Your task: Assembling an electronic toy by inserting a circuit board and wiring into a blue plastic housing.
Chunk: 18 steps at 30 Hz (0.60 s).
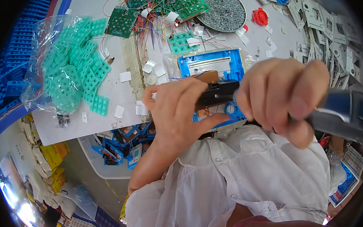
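My left hand (179,107) bends over the left side of an open blue plastic casing (236,59). Its fingers reach the end of a black block-shaped part (217,92), and its thumb stretches along the casing's near edge. Inside the casing lie a brown board (207,76) and thin wires. To the right, my right hand (282,95) is closed around a blue-and-black tool (341,114), blurred, its exact kind unclear. The fist sits at the casing's right side and covers part of it; the tool's body sticks out rightward.
Green circuit boards (122,22) with wires and a round tray of small screws (246,16) lie at the back. Teal rubber keypads (91,73) spill from a clear bag at left. White plates (339,41) pile up at right. Below the table, a bin (93,158) holds blue units.
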Tool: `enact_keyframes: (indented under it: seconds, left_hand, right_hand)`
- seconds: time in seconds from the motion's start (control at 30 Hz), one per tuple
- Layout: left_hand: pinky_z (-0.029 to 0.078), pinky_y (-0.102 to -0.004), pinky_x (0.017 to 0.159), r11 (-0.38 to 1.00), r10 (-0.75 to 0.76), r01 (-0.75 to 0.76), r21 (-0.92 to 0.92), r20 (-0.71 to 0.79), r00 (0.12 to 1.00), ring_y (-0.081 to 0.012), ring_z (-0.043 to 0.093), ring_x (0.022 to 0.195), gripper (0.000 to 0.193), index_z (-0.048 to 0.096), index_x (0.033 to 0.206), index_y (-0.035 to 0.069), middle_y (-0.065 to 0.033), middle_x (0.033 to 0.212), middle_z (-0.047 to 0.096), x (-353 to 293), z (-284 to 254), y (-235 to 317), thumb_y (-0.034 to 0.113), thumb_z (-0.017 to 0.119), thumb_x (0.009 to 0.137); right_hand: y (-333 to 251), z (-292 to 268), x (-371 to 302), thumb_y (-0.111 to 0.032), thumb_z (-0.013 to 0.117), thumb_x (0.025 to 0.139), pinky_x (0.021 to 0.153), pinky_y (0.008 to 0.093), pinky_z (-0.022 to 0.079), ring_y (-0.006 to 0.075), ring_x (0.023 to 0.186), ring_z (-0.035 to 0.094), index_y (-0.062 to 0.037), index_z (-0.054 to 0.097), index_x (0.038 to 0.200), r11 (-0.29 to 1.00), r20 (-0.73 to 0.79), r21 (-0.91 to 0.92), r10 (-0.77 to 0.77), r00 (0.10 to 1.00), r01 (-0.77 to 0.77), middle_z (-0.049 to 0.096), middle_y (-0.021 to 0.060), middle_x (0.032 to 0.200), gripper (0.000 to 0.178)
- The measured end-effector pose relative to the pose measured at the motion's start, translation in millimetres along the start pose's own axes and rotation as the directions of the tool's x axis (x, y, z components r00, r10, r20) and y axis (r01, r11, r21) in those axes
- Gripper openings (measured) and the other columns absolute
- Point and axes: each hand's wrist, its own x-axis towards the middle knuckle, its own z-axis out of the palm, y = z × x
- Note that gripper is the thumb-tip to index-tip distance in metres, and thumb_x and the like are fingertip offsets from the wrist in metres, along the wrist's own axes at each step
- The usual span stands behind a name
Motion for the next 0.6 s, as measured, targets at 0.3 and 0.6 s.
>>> enact_keyframes:
  seconds: [0.3,0.6]
  left_hand:
    - [0.029,-0.0485,0.095,0.984,0.005,-0.017,0.177,0.065,0.998,-0.0162,0.061,0.092,0.046,0.071,0.108,0.015,0.0046,0.106,0.068,-23.7,3.2,-12.9,0.03,0.087,0.068]
    - [0.03,-0.0474,0.094,0.986,0.037,-0.047,0.16,0.065,0.997,-0.015,0.061,0.092,0.048,0.07,0.11,0.014,0.0042,0.105,0.066,-22.3,3.1,-15.7,0.029,0.086,0.067]
  right_hand:
    - [25.9,3.9,-9.2,-0.023,0.075,0.096,0.059,0.0322,0.047,0.0141,0.06,0.053,-0.0136,0.053,0.11,0.983,-0.15,-0.166,0.054,0.987,-0.079,0.056,0.0003,0.069,0.028]
    - [25.5,7.4,-10.1,-0.014,0.073,0.094,0.063,0.0343,0.05,0.015,0.06,0.055,-0.012,0.053,0.109,0.963,-0.137,-0.233,0.108,0.985,-0.138,0.058,0.0022,0.071,0.025]
